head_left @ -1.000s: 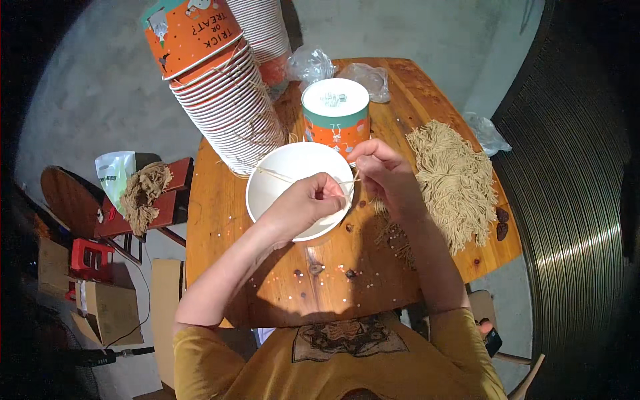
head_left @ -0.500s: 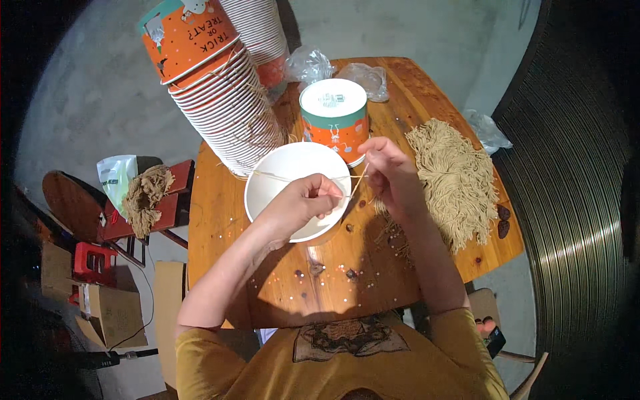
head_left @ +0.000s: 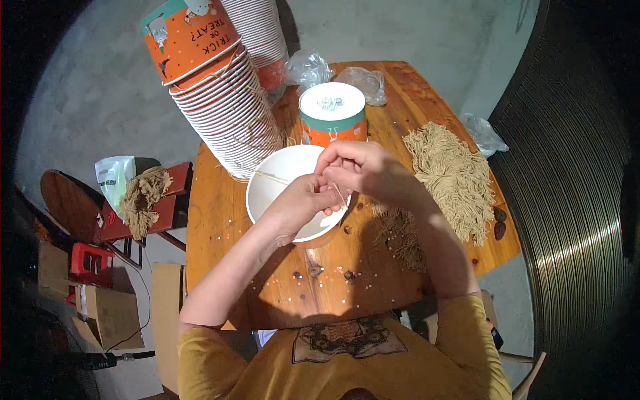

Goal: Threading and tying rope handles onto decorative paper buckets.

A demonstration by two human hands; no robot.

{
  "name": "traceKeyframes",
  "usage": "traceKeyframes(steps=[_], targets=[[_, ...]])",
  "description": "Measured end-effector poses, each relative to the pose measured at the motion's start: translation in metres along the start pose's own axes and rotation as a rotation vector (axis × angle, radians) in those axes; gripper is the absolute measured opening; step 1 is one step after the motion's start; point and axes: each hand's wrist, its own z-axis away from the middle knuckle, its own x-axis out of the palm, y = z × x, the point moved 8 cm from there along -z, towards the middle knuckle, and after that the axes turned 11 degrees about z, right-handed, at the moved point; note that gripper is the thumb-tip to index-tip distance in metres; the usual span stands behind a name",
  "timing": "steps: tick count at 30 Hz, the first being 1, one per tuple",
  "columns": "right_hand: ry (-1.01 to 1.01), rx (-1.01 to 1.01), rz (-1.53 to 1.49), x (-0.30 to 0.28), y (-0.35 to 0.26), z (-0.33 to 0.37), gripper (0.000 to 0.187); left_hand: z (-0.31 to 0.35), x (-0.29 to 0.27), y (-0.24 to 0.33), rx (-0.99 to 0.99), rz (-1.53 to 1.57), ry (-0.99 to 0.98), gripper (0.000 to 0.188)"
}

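Note:
A white-lined paper bucket (head_left: 263,200) stands mouth up on the table. A thin tan string (head_left: 270,176) crosses its left rim and runs in under my fingers. My left hand (head_left: 303,203) is closed in a pinch on the string, over the bucket's right side. Against its fingertips, my right hand (head_left: 363,170) is also pinched on the string, palm turned down. A short string end hangs below the fingers. The exact spot where the fingertips meet is partly hidden. Behind the hands, an orange and green bucket (head_left: 331,123) rests upside down.
A tall leaning stack of nested buckets (head_left: 213,107) rises at the back left, strings dangling along it. A heap of tan string (head_left: 450,180) lies on the right. Clear plastic bags (head_left: 363,83) lie at the back. Small pale beads dot the wooden table (head_left: 300,293) in front.
My right hand has moved left and inward, from holding a string end out to the right to meeting my left fingertips. My left hand has stayed nearly in place.

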Motion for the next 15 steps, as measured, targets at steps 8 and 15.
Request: traceKeyframes(steps=[8, 15], targets=[[0.13, -0.019, 0.049, -0.006, 0.023, 0.0, 0.009, 0.001, 0.011, 0.001, -0.03, 0.038, -0.095, 0.016], [0.294, -0.103, -0.061, -0.013, 0.048, 0.036, 0.01, -0.003, 0.003, 0.001, -0.031, 0.181, -0.023, 0.012]])
